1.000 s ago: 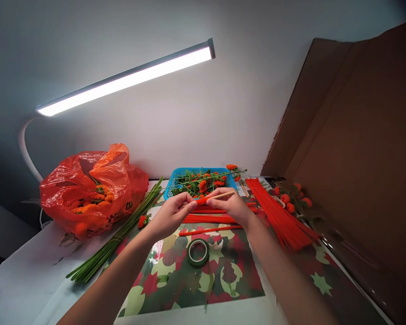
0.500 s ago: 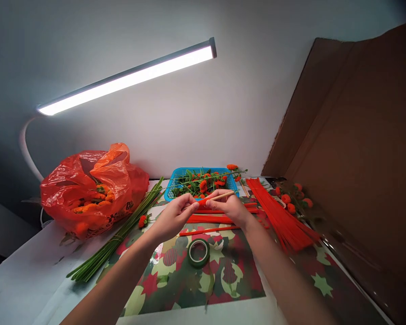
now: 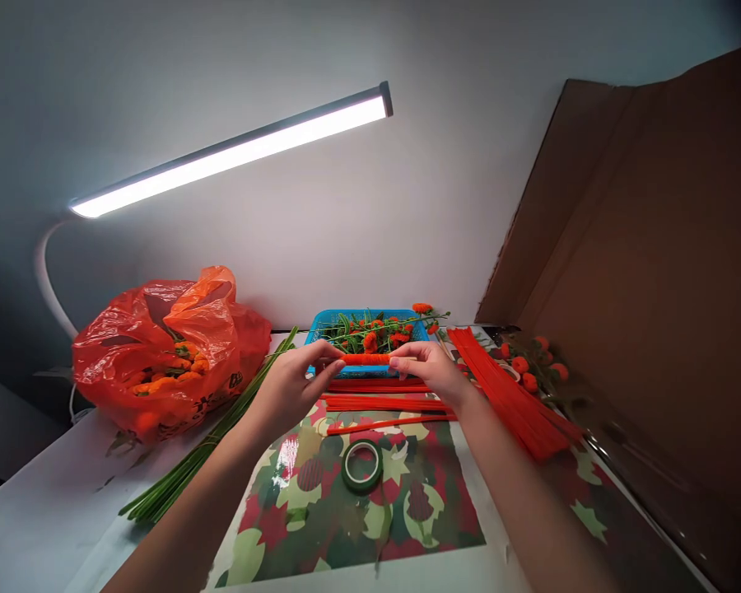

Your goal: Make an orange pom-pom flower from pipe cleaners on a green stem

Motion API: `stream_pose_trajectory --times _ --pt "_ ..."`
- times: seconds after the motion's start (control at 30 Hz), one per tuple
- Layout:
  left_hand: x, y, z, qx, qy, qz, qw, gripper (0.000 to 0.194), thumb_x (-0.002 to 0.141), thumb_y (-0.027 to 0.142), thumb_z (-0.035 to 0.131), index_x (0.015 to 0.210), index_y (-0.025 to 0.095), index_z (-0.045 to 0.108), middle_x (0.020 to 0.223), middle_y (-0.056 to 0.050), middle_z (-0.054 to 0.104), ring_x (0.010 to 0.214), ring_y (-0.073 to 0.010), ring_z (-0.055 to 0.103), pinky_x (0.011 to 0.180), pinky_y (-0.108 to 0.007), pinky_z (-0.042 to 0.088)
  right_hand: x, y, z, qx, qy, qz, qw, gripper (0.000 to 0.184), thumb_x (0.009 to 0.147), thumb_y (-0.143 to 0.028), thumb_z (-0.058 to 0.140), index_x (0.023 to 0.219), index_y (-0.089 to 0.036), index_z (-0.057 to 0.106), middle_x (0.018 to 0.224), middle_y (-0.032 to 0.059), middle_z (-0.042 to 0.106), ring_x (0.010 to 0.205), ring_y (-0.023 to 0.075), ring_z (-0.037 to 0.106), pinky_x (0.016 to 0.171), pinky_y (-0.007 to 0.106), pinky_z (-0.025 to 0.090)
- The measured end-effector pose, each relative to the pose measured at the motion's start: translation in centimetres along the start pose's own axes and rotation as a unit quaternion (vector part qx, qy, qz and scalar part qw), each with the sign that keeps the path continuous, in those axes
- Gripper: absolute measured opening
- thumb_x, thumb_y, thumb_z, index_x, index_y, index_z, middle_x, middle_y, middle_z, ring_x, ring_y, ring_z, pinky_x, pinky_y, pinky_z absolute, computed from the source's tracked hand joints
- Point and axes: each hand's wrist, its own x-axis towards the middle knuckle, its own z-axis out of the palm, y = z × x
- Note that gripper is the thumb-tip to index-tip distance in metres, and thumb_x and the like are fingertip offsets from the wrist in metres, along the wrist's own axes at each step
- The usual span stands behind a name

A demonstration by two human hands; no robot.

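Observation:
Between my two hands, level and just in front of the blue basket, runs a wooden stick wrapped in an orange pipe cleaner (image 3: 366,360). My left hand (image 3: 300,377) pinches its left end between thumb and fingers. At the other end, my right hand (image 3: 431,371) is closed on the stick, thumb and fingertips on the edge of the orange coil. Most of the stick is hidden by the coil and my fingers. Loose orange pipe cleaners (image 3: 386,403) lie on the patterned mat below my hands. Closer to me sits a roll of green tape (image 3: 362,466).
A blue basket (image 3: 330,317) holds orange flowers with green stems. On the left are a red plastic bag (image 3: 117,329) of orange flowers and green stems (image 3: 185,465). A pipe cleaner bundle (image 3: 512,395) and cardboard (image 3: 630,247) are on the right. A lamp (image 3: 240,152) hangs above.
The stick has turned from slanting to level, and my hands have moved apart toward its ends. The orange coil now shows as a longer stretch between them.

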Motion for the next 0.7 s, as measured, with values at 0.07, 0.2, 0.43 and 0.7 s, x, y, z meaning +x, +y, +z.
stream_pose_trajectory --times 0.07,0.2,0.43,0.7 --pt "0.1 -0.2 -0.5 0.010 0.028 0.010 1.000 0.020 0.086 0.038 0.058 0.085 0.020 0.065 0.076 -0.002 0.069 0.071 -0.0171 0.061 0.066 -0.027 0.045 -0.3 -0.4 -0.1 -0.031 -0.030 0.023 0.999 0.033 0.063 -0.045 0.079 0.075 -0.016 0.071 0.063 0.0000 0.066 0.060 0.0119 0.059 0.059 0.025 0.045" --pt "0.1 -0.6 -0.9 -0.022 0.056 -0.001 0.998 0.020 0.083 0.038 0.063 0.089 0.020 0.068 0.082 -0.003 0.071 0.076 -0.0177 0.065 0.071 -0.027 0.047 -0.8 -0.7 -0.2 -0.080 -0.105 0.044 0.990 0.034 0.072 -0.049 0.073 0.080 -0.016 0.069 0.060 -0.0011 0.064 0.058 0.0116 0.058 0.057 0.024 0.043" --pt "0.3 -1.5 -0.4 -0.212 0.092 -0.105 0.967 0.032 0.075 0.043 0.071 0.095 0.018 0.066 0.088 -0.005 0.069 0.083 -0.0195 0.065 0.075 -0.029 0.051 -0.6 -0.9 -0.1 -0.061 -0.093 0.042 0.993 0.039 0.070 -0.053 0.072 0.078 -0.015 0.065 0.053 -0.0046 0.055 0.052 0.0087 0.049 0.052 0.022 0.037" --pt "0.4 -1.6 3.3 -0.506 0.017 -0.266 0.820 0.041 0.064 0.035 0.081 0.096 0.016 0.064 0.095 -0.006 0.068 0.085 -0.0209 0.068 0.072 -0.030 0.054 -0.1 0.6 2.9 -0.008 -0.096 0.030 0.995 0.045 0.071 -0.060 0.067 0.075 -0.016 0.058 0.055 -0.0035 0.058 0.050 0.0086 0.048 0.054 0.024 0.038"
